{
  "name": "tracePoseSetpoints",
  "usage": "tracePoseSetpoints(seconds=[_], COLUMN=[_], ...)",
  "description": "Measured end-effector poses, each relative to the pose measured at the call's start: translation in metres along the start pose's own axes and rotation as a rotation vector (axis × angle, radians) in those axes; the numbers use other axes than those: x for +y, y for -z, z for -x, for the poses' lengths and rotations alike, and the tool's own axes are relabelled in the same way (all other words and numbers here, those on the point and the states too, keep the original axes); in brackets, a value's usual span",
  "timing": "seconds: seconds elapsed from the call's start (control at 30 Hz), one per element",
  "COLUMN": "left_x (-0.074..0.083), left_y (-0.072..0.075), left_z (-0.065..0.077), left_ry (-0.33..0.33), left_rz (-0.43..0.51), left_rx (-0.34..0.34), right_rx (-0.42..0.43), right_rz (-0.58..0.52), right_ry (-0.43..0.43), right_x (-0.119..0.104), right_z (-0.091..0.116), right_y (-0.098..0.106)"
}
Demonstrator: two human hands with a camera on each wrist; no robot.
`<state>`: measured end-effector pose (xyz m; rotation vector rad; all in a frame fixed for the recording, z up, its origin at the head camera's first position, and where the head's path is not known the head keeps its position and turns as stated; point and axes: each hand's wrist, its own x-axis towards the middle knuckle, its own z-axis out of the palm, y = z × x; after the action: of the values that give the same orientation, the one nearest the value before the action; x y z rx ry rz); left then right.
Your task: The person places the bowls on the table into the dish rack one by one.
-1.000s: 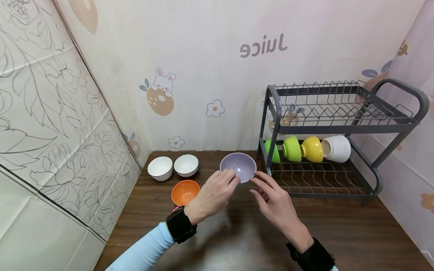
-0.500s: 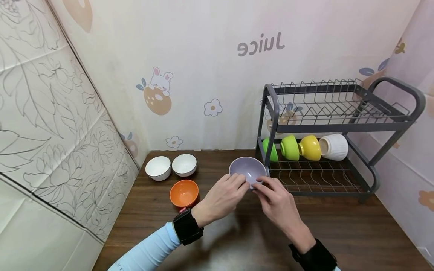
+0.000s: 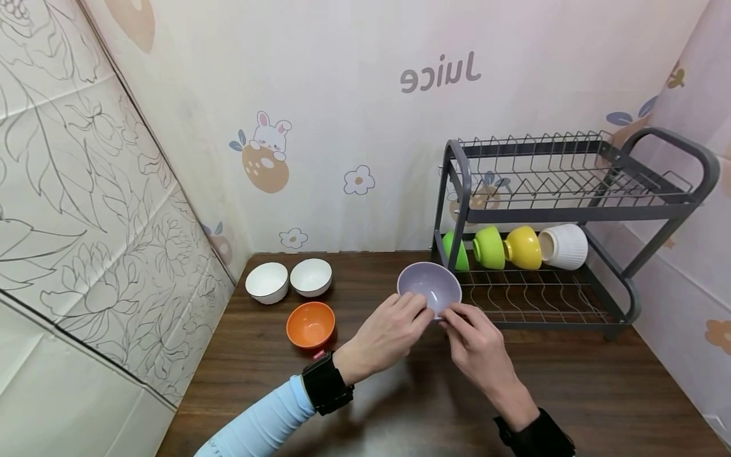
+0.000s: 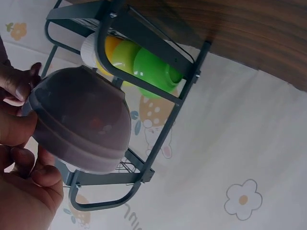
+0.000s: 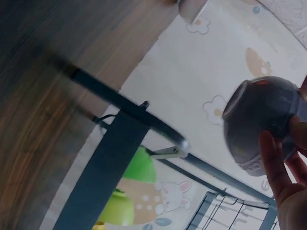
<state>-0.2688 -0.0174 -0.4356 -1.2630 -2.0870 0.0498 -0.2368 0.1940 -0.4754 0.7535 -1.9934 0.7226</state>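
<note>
A purple bowl point(image 3: 429, 282) is held up over the table, left of the dish rack, its inside facing the head camera. My left hand point(image 3: 384, 336) grips its near rim from the left. Right beside it, the fingers and thumb of my right hand point(image 3: 482, 349) pinch the same rim. In the left wrist view the outside of the purple bowl point(image 4: 81, 120) shows, with fingers along its edge. The right wrist view shows the foot and side of the purple bowl point(image 5: 261, 120), fingers against the wall.
The dark two-tier dish rack point(image 3: 577, 215) stands at the back right. Its lower tier holds a green bowl point(image 3: 455, 251), a lime bowl point(image 3: 489, 247), a yellow bowl point(image 3: 523, 247) and a white ribbed cup point(image 3: 566, 246). Two white bowls point(image 3: 266, 283) and an orange bowl point(image 3: 311, 325) sit on the left.
Both hands have moved right with the purple bowl, bringing it closer to the rack. The right hand's fingers have closed more tightly on the rim.
</note>
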Motion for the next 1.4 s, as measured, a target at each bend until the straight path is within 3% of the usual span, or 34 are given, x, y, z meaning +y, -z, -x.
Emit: tracePoseSetpoints(seconds=[0.13,0.27,0.4,0.5,0.7,0.87,1.0,1.17,1.4], left_x=[0.005,0.005,0.002,0.001,0.005,0.01,0.013,0.014,0.012], left_y=[-0.002,-0.002,-0.003,-0.006,-0.017,-0.026,-0.031,-0.035,-0.041], left_z=[-0.004,-0.006,-0.008,-0.007,-0.006,-0.007,-0.007,-0.007,-0.011], left_ry=[0.009,0.054,0.11,0.14,0.158,0.175,0.2,0.209,0.181], left_rz=[0.018,0.096,0.15,0.169,0.214,0.211,0.233,0.263,0.219], left_rx=[0.034,0.092,0.195,0.233,0.219,0.182,0.105,0.045,-0.021], right_rx=[0.081,0.18,0.314,0.393,0.53,0.53,0.476,0.405,0.476], right_rz=[0.005,0.021,0.029,0.038,0.024,-0.022,-0.12,-0.253,-0.45], right_ry=[0.042,0.052,0.032,-0.01,-0.09,-0.167,-0.296,-0.524,-0.859], right_x=[0.004,0.006,0.006,0.007,0.016,0.022,0.033,0.049,0.067], right_z=[0.004,0.007,0.008,0.01,0.017,0.016,0.018,0.018,0.005], right_y=[0.003,0.007,0.013,0.019,0.026,0.031,0.033,0.031,0.021])
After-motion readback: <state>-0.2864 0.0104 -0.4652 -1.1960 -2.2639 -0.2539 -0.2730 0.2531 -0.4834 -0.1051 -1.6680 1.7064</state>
